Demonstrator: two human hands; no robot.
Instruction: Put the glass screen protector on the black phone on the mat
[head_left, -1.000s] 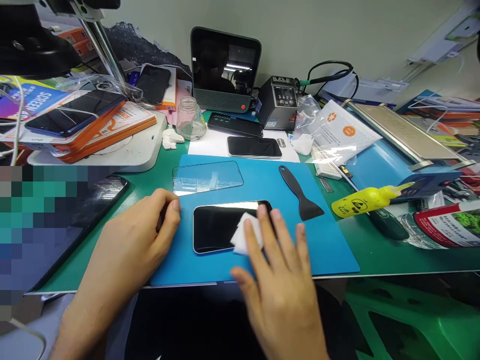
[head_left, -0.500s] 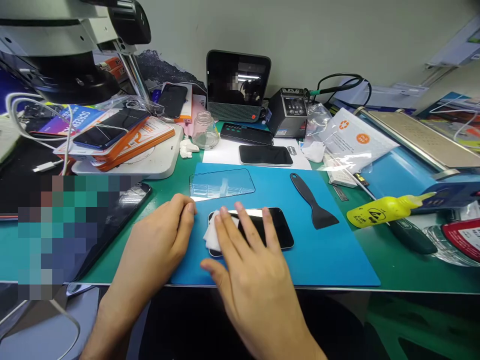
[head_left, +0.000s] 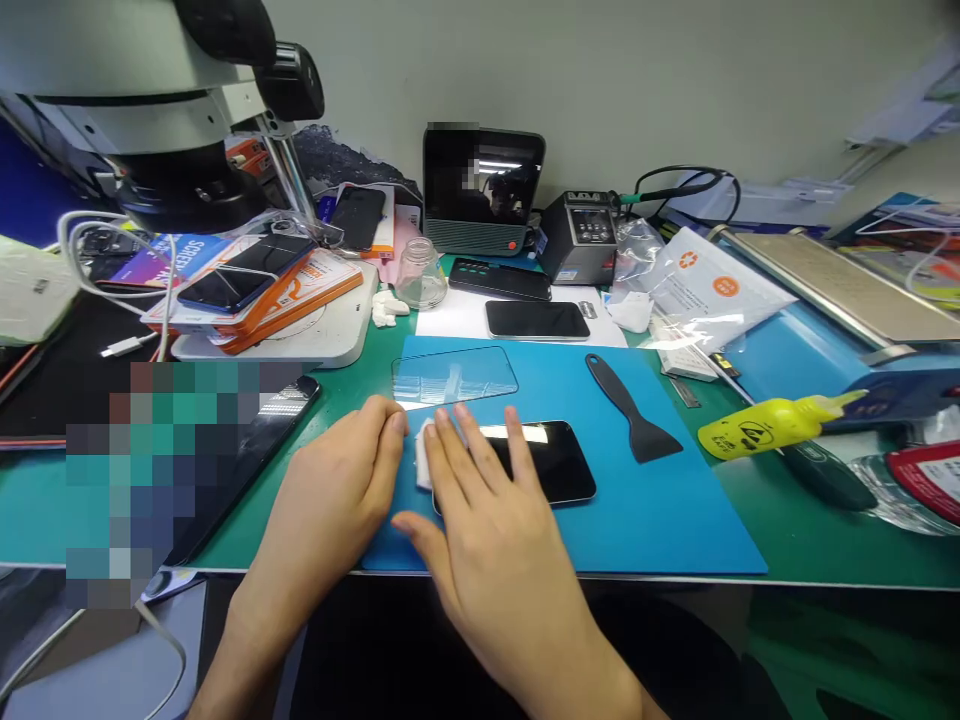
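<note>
A phone (head_left: 564,462) with a black screen lies face up on the blue mat (head_left: 660,530). My right hand (head_left: 487,510) covers its left half, fingers stretched out flat. Under those fingertips is a folded white wipe (head_left: 422,458), pressed against the phone's left end. To the left, my left hand (head_left: 341,470) rests in a fist at the mat's edge; whether anything is inside it is hidden. Just beyond both hands lies a clear glass panel with a dark border (head_left: 480,378). A black plastic scraper (head_left: 634,410) sits right of the phone.
A yellow dispenser bottle (head_left: 765,428) lies at the right by a green-handled tool (head_left: 829,475). Behind the mat are another phone (head_left: 537,320), a glass jar (head_left: 421,275) and a black control box (head_left: 581,240). A microscope (head_left: 187,180) overhangs stacked boxes (head_left: 300,300) at left.
My right hand has slid left along the phone with the wipe, which now shows less beneath the fingers. The left hand stays closed beside it. The whole view has shifted slightly.
</note>
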